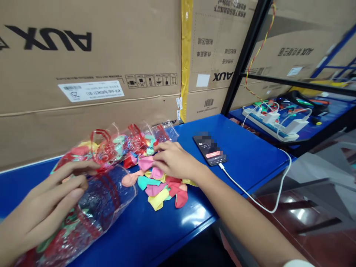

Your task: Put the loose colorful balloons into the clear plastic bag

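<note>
My left hand lies at the lower left with its fingers curled on a clear plastic bag printed with red marks, and it seems to grip the bag. That bag holds dark contents and several balloons. Behind it lies a second clear bag full of coloured balloons. My right hand rests at the top of a loose pile of deflated balloons in pink, teal, yellow and red. Its fingertips touch a pink balloon, and I cannot tell whether they pinch it.
A blue table carries everything. A smartphone lies to the right of my right hand, charging on a white cable. Large cardboard boxes stand along the back. A white power strip sits on a lower blue shelf behind a black frame.
</note>
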{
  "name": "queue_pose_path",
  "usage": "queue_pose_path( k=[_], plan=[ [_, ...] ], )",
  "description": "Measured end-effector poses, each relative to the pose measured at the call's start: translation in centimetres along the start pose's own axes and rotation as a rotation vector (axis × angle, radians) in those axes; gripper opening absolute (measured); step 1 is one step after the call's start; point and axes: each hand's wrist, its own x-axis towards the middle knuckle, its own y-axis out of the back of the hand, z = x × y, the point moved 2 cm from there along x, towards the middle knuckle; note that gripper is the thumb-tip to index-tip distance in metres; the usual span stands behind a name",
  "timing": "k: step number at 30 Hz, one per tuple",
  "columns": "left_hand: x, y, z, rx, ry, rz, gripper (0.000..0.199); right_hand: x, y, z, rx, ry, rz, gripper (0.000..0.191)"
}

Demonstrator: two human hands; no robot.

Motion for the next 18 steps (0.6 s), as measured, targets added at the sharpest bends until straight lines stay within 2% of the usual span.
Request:
queue_pose_path(
  k=[3,7,10,13,16,18],
  plan=[
    [0.2,0.1,0.3,-0.004,-0.031,0.016,0.015,0.1,0.5,0.0,0.048,-0.021,0.105,0.032],
    [0.6,0.1,-0.5,0.045,-0.09,0.057,0.017,1.1,1.1,0.7,0.27,-0.048,0.325,0.031],
    [1.1,0.2,-0.3,0.06,-0.155,0.061,0.018,2.8,1.2,0.7,0.427,-0.062,0.344,0.027],
    [1.5,0.3,0.4,0.023,-0.144,0.079,0.021,4.8,0.5,-1.4,0.523,0.005,0.188,0.023],
    [1.2,0.3,0.8,-0.005,-0.134,0.146,0.026,6.1,-0.8,-4.9,0.696,0.17,-0.153,0.021],
    [0.7,0.4,0.7,-0.014,-0.13,0.182,0.028,6.4,-1.3,-6.3,0.893,0.238,-0.325,0.032]
  ],
)
